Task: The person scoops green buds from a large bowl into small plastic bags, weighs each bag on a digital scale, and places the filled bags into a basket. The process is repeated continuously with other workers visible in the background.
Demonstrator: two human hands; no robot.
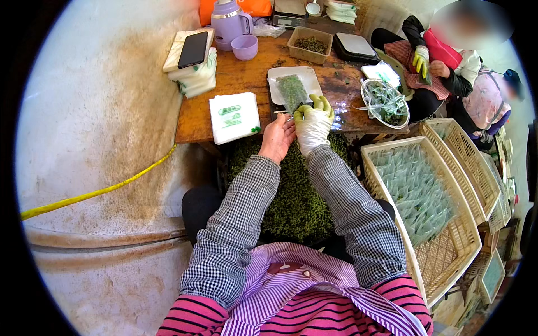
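A clear plastic bag (292, 91) filled with small green plant bits lies over a white tray (314, 82) near the table's front edge. My bare left hand (278, 138) is at the bag's near end, palm partly turned up, its fingers closed on the bag's edge. My right hand (315, 124), in a pale glove with yellow-green fingers, pinches the same end from the right. Part of that end is hidden by my fingers. Left of the tray lies a stack of flat white bags (234, 117) with green print. Below my hands sits a large heap of green plant bits (297, 207).
A crate (443, 269) of filled bags stands at my right. A round basket (386, 120) sits on the table's right edge. Behind are a tub (325, 54), scale (357, 45), purple jug (230, 25), cup (245, 48) and phone (194, 49). A co-worker (448, 61) sits far right.
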